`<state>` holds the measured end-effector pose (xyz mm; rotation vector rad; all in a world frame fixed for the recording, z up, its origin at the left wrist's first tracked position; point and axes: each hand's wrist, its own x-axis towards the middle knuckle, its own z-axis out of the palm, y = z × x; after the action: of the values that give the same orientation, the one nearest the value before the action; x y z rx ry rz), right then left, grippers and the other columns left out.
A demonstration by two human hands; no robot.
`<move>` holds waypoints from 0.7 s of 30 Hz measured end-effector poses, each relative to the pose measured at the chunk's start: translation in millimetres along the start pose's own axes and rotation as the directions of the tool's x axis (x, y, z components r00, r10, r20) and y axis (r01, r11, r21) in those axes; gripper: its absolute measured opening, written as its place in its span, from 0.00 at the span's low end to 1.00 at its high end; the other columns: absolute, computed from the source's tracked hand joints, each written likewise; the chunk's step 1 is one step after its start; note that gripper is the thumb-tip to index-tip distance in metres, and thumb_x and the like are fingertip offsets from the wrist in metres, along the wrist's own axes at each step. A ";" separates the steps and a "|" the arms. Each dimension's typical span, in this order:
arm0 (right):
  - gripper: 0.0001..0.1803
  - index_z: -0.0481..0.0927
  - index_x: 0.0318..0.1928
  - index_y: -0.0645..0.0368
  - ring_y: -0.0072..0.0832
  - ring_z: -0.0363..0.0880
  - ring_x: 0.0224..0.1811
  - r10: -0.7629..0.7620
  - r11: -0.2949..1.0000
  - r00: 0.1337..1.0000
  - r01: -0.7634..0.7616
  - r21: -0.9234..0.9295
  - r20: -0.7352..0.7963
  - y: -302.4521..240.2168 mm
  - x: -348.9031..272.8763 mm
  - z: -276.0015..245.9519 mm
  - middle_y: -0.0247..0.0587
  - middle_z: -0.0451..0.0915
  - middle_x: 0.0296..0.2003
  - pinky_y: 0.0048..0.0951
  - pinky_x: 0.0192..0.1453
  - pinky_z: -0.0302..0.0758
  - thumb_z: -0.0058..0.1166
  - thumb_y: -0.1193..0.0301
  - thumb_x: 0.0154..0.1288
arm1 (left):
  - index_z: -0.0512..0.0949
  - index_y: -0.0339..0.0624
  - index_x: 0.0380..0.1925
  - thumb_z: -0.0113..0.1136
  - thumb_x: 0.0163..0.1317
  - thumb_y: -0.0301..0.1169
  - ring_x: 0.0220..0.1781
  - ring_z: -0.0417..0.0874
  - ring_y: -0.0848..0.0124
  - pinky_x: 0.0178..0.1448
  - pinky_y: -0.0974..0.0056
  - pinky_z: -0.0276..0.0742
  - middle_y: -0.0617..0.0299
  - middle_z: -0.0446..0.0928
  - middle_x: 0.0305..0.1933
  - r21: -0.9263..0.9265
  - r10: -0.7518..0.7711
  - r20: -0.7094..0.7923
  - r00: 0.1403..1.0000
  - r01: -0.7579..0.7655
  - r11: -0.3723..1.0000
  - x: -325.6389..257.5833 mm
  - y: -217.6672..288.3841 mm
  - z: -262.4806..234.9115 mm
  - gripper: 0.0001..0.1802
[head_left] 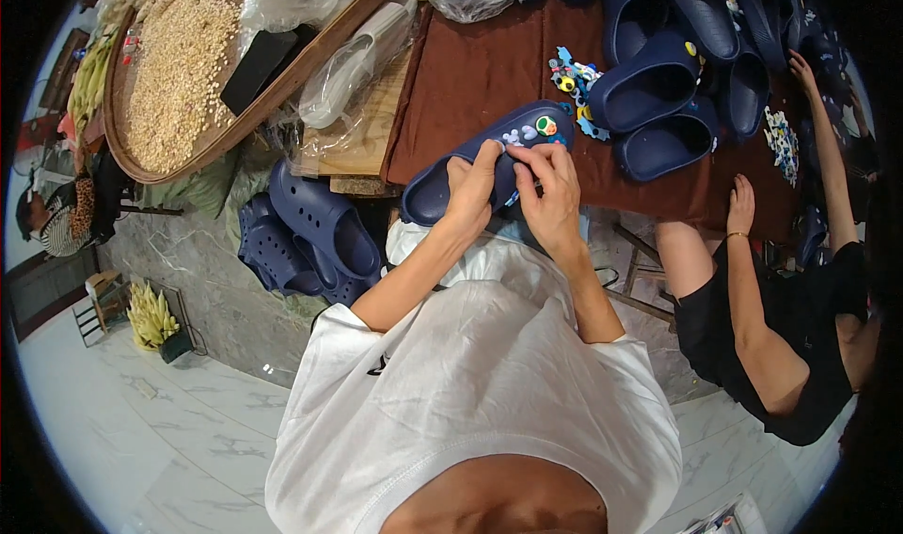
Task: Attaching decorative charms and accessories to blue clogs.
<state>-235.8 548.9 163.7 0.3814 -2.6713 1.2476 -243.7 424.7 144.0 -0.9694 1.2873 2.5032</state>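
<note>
A navy blue foam clog (428, 195) lies across my lap at the table's edge, its toe pointing up and to the right. Several small charms sit on its upper, among them a round green and orange charm (546, 126) and a pale charm (513, 138). My left hand (473, 184) is closed on the clog's side, thumb pressed against the upper by the pale charm. With bent fingers, my right hand (549, 195) grips the upper close to the left thumb. Its fingertips partly cover the charms there, and anything small between them is hidden.
Loose colourful charms (576, 82) lie on the brown cloth (480, 73) beside several navy clogs (649, 82). A bagged grey clog (353, 73) and a grain tray (118, 129) are at left. More clogs (324, 219) hang below. Another person's hand (741, 205) rests at right.
</note>
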 end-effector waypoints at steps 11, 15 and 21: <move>0.12 0.84 0.47 0.60 0.41 0.77 0.42 -0.048 0.999 0.999 0.048 -0.003 -0.020 3.1 11.4 7.8 0.43 0.76 0.36 0.39 0.49 0.74 0.58 0.76 0.62 | 0.77 0.50 0.21 0.68 0.63 0.41 0.12 0.61 0.84 0.16 0.73 0.51 0.75 0.67 0.17 0.083 -0.141 0.035 0.989 0.138 0.987 3.1 18.3 -6.3 0.15; 0.12 0.84 0.47 0.59 0.41 0.77 0.42 -0.040 0.999 0.999 0.041 0.023 -0.024 2.9 9.5 6.8 0.43 0.77 0.37 0.38 0.50 0.75 0.58 0.76 0.63 | 0.78 0.47 0.22 0.68 0.63 0.40 0.13 0.63 0.84 0.17 0.73 0.53 0.74 0.70 0.17 0.047 -0.137 0.024 0.990 0.136 0.990 -3.9 21.7 1.6 0.14; 0.12 0.84 0.47 0.57 0.39 0.79 0.42 0.157 0.967 0.987 -0.151 0.204 -0.015 0.7 -2.3 5.8 0.42 0.77 0.40 0.35 0.48 0.77 0.57 0.77 0.64 | 0.81 0.41 0.24 0.68 0.62 0.37 0.18 0.73 0.82 0.20 0.73 0.62 0.68 0.78 0.23 0.002 -0.014 -0.006 1.000 0.014 1.000 -7.5 13.7 9.6 0.13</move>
<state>-234.1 545.3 158.9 0.1804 -2.5985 1.5637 -248.1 424.8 161.8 -0.9830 1.2807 2.4898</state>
